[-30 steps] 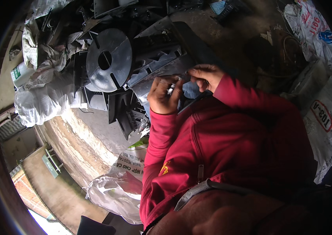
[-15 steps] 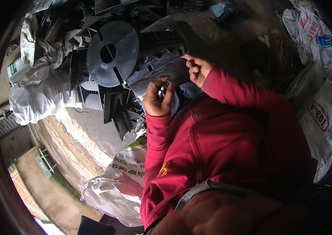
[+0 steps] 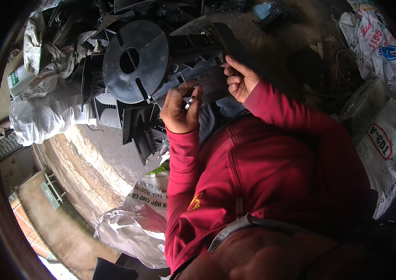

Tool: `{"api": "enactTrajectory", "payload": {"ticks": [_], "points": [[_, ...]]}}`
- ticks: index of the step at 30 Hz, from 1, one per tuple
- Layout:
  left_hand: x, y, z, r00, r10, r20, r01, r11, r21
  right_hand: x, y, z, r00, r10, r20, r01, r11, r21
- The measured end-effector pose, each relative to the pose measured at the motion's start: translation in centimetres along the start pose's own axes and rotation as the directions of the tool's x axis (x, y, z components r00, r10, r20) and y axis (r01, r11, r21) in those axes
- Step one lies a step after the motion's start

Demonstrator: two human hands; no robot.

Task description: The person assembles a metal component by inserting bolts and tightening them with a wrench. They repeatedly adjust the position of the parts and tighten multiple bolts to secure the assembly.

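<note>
left hand (image 3: 180, 109) pinching a small silvery bit (image 3: 189, 103), right hand (image 3: 238, 80) curled tight on the dark plastic panel (image 3: 193, 60), round black disc (image 3: 135, 60) just beside

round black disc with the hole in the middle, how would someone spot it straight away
Start at the heap of dark plastic scrap above the person's red sleeves. The round black disc sits on top, just left of the left hand. Unlike the angular pieces around it, it is a flat circle with a central hole and radial slots.
</note>
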State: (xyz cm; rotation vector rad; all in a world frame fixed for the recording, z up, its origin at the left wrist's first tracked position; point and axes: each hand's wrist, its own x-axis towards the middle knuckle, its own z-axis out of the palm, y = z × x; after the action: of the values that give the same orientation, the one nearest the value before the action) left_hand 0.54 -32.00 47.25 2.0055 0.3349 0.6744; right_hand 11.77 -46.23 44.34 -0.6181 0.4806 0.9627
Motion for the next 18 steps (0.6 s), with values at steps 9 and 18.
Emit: {"api": "enactTrajectory", "payload": {"ticks": [9,18], "points": [[2.4,1.1,2.0,0.980,0.200,0.001,-0.199,0.972,0.122,-0.4,-0.3,-0.2,1.000,-0.006,-0.001,0.006,0.999,0.045],[3.6,1.0,3.4,0.923,0.380,0.064,-0.380,0.868,0.320,-0.8,-0.4,0.2,0.999,-0.049,-0.011,0.049,0.998,0.030]]}}
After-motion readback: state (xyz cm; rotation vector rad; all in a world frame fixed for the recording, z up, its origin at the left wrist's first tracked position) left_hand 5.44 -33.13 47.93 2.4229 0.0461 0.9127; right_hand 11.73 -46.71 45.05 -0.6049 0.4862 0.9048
